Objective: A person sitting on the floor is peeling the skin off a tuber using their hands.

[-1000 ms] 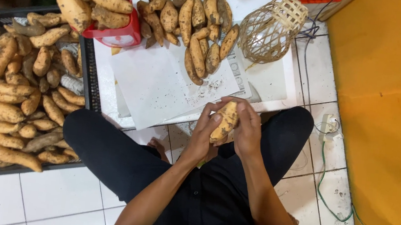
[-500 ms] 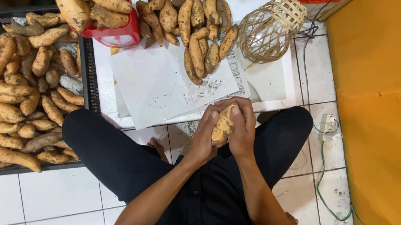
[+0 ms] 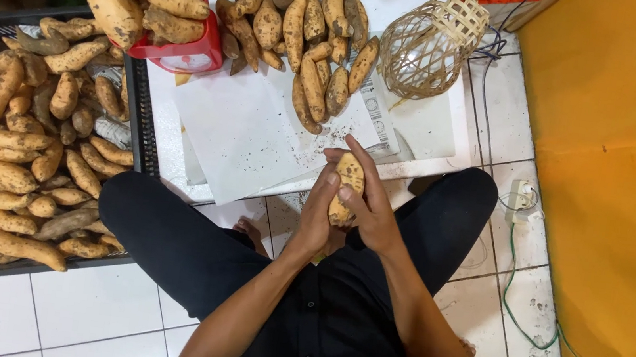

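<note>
While both hands grip one sweet potato over the lap, right hand fingers have slid up vs. a sec ago; left hand cups it; rubbing continues.

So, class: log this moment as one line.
left hand: holds sweet potato | right hand: holds it too | black crate: beside left knee

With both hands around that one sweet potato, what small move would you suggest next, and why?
Probably set it on the pile on the white sheet. Both the left hand and right hand clasp the sweet potato just beside that sheet, and soil crumbs already dot it.
</note>
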